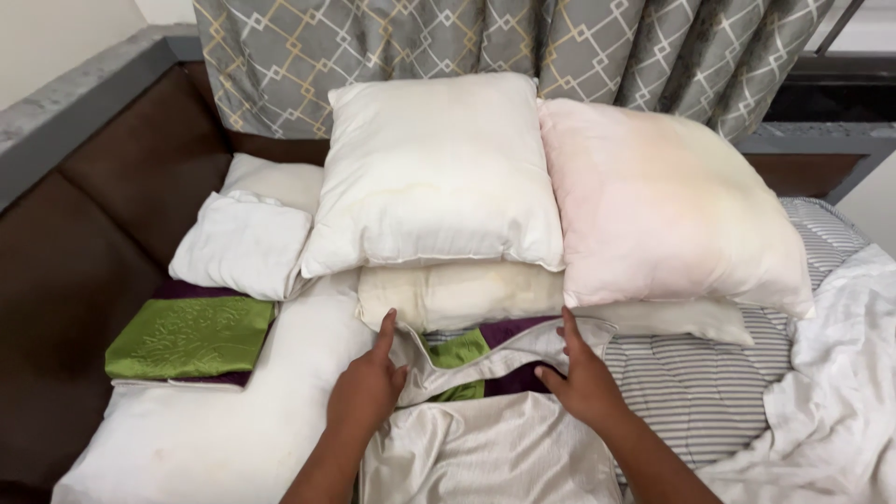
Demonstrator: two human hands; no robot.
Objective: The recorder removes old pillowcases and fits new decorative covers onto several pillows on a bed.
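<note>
A beige satin pillow cover (485,448) with green and purple panels lies on the bed in front of me. My left hand (366,392) rests on its left edge, fingers pointing up toward the pillows. On the right side, my right hand (583,378) presses the cover's folded flap (509,350), fingers spread. Just beyond the hands lies a flat cream pillow (457,294). A white square pillow (434,173) and a pinkish pillow (667,205) lean upright above it.
A folded green and purple cover (191,338) lies at the left on a long white pillow (215,429). A small white pillow (245,245) sits behind it. Striped bedding (709,383) and a crumpled white sheet (835,383) are at right. A patterned grey curtain (448,42) hangs behind.
</note>
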